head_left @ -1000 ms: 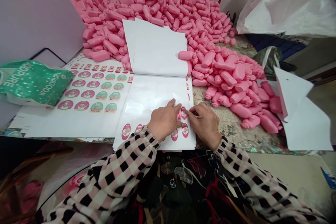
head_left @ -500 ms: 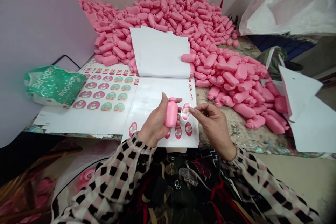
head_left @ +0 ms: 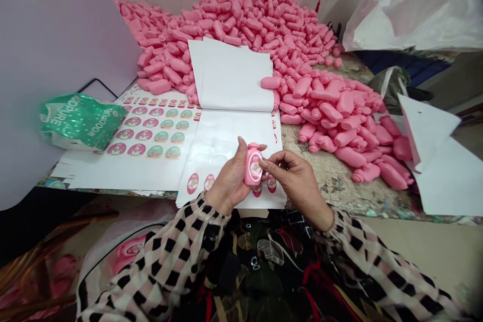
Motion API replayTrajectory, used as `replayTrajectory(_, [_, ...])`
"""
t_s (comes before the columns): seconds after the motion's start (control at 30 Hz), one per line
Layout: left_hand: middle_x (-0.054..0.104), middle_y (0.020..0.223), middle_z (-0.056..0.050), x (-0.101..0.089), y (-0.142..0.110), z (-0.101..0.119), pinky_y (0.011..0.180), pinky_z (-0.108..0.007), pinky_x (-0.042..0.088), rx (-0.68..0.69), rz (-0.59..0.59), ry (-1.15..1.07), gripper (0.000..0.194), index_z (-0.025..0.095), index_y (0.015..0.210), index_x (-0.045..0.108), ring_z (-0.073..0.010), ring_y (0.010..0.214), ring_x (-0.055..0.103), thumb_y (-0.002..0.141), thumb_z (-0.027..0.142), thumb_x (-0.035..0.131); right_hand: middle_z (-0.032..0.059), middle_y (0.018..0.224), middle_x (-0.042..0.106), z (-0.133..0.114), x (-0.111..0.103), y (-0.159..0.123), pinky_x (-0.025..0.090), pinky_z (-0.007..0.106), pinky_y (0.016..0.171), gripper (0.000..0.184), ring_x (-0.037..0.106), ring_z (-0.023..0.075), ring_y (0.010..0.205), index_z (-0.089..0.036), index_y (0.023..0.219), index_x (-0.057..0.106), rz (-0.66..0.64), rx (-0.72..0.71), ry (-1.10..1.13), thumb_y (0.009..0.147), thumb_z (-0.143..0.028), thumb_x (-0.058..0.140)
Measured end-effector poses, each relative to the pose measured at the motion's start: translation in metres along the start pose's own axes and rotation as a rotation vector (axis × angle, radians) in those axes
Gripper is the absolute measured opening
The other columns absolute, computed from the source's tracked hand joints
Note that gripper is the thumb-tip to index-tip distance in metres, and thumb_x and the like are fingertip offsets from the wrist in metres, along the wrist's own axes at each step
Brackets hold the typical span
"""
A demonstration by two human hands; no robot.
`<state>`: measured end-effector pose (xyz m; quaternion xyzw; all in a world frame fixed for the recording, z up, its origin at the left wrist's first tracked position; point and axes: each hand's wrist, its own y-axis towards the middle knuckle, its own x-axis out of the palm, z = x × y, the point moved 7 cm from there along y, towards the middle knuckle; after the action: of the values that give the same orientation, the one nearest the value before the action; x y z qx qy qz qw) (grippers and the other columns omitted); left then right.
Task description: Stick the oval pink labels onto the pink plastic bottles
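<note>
Left hand: cupped around the pink bottle, grasping it from the side and beneath, neck pointing away from me.
Right hand: thumb and forefinger closed on the right edge of the oval label, just beside my left hand.
Oval label: now over the bottle's front! Half a second ago that front was bare, and I had the label out to the right, apart from it.
Gap between hands: narrower now; my right has come in toward my left.
Label sheet: under my hands, the same as before, ovals along its near edge.
Bottle heap: beyond both hands, spreading past my right; no change I can see.
Green bag: well to the left of my left hand, lying on its side.
Hidden: the bottle's back and lower side, behind my left palm and fingers; some sheet ovals too.
Hard to make out: the label's small print, and whether its right edge is stuck down under my fingertips.
</note>
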<state>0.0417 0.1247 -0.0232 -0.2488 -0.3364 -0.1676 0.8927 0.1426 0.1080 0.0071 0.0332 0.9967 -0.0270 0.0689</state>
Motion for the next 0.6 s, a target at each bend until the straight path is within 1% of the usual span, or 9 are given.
replayTrajectory(0.13, [0.053, 0.063, 0.0, 0.003, -0.002, 0.001, 0.042, -0.024, 0.046, 0.014, -0.009, 0.002, 0.064, 0.015, 0.109, 0.053, -0.0121, 0.048, 0.054, 0.082, 0.069, 0.03, -0.0028, 0.055, 0.061, 0.0, 0.005, -0.001, 0.039, 0.022, 0.044, 0.025, 0.052, 0.0096, 0.045, -0.019, 0.069, 0.058, -0.021, -0.001, 0.021, 0.072, -0.041, 0.069])
replayTrajectory(0.2, [0.054, 0.064, 0.0, 0.004, -0.004, 0.001, 0.044, -0.025, 0.047, 0.006, -0.055, 0.055, 0.063, 0.016, 0.112, 0.051, -0.0129, 0.049, 0.056, 0.081, 0.069, 0.037, -0.0032, 0.054, 0.059, 0.004, 0.005, -0.002, 0.039, 0.022, 0.045, 0.026, 0.052, 0.0104, 0.045, -0.019, 0.071, 0.057, -0.035, 0.009, 0.016, 0.075, -0.042, 0.067])
replayTrajectory(0.23, [0.055, 0.066, 0.0, 0.004, -0.006, 0.001, 0.046, -0.025, 0.048, -0.006, -0.086, 0.101, 0.059, 0.018, 0.114, 0.048, -0.0133, 0.051, 0.057, 0.08, 0.065, 0.045, -0.0031, 0.055, 0.059, 0.005, 0.003, -0.002, 0.039, 0.023, 0.046, 0.025, 0.052, 0.0107, 0.046, -0.019, 0.072, 0.057, -0.032, -0.002, -0.02, 0.076, -0.043, 0.065])
replayTrajectory(0.3, [0.057, 0.069, 0.001, 0.002, -0.012, 0.0, 0.053, -0.027, 0.05, -0.043, -0.132, 0.195, 0.051, 0.02, 0.114, 0.045, -0.0132, 0.056, 0.06, 0.077, 0.048, 0.064, -0.0016, 0.063, 0.061, 0.003, -0.004, -0.002, 0.041, 0.024, 0.052, 0.023, 0.055, 0.0119, 0.054, -0.02, 0.073, 0.059, -0.013, -0.082, -0.198, 0.078, -0.042, 0.063])
replayTrajectory(0.37, [0.06, 0.075, 0.001, -0.003, -0.018, 0.0, 0.061, -0.029, 0.051, -0.086, -0.144, 0.25, 0.048, 0.021, 0.112, 0.043, -0.0126, 0.06, 0.061, 0.073, 0.029, 0.072, 0.0003, 0.074, 0.063, -0.002, -0.012, -0.001, 0.04, 0.025, 0.059, 0.02, 0.056, 0.0134, 0.066, -0.021, 0.074, 0.062, 0.02, -0.187, -0.442, 0.079, -0.04, 0.063])
replayTrajectory(0.4, [0.061, 0.078, -0.001, -0.005, -0.021, 0.0, 0.063, -0.03, 0.052, -0.105, -0.142, 0.257, 0.047, 0.021, 0.11, 0.043, -0.0128, 0.062, 0.062, 0.073, 0.024, 0.072, 0.0007, 0.077, 0.063, -0.003, -0.016, 0.0, 0.04, 0.026, 0.061, 0.02, 0.056, 0.0138, 0.069, -0.021, 0.074, 0.063, 0.032, -0.217, -0.533, 0.079, -0.041, 0.062])
replayTrajectory(0.47, [0.064, 0.086, -0.005, -0.007, -0.026, -0.002, 0.067, -0.034, 0.053, -0.142, -0.132, 0.257, 0.044, 0.021, 0.108, 0.04, -0.0145, 0.066, 0.064, 0.074, 0.02, 0.069, 0.0006, 0.08, 0.063, -0.001, -0.02, 0.001, 0.039, 0.026, 0.063, 0.023, 0.055, 0.0138, 0.07, -0.022, 0.077, 0.064, 0.045, -0.21, -0.592, 0.079, -0.044, 0.062])
replayTrajectory(0.53, [0.065, 0.089, -0.005, -0.008, -0.029, -0.009, 0.067, -0.036, 0.054, -0.188, -0.115, 0.266, 0.046, 0.022, 0.108, 0.037, -0.0162, 0.067, 0.065, 0.074, 0.018, 0.068, -0.0006, 0.079, 0.062, 0.004, -0.016, 0.001, 0.039, 0.025, 0.062, 0.029, 0.054, 0.0134, 0.068, -0.022, 0.083, 0.063, 0.021, -0.167, -0.535, 0.074, -0.049, 0.066])
replayTrajectory(0.6, [0.063, 0.081, -0.001, -0.008, -0.032, -0.016, 0.063, -0.034, 0.055, -0.228, -0.095, 0.301, 0.047, 0.023, 0.107, 0.038, -0.0158, 0.064, 0.065, 0.072, 0.017, 0.069, -0.0019, 0.077, 0.062, 0.013, -0.004, -0.001, 0.039, 0.024, 0.06, 0.035, 0.054, 0.013, 0.067, -0.023, 0.089, 0.062, -0.045, -0.128, -0.475, 0.071, -0.053, 0.067])
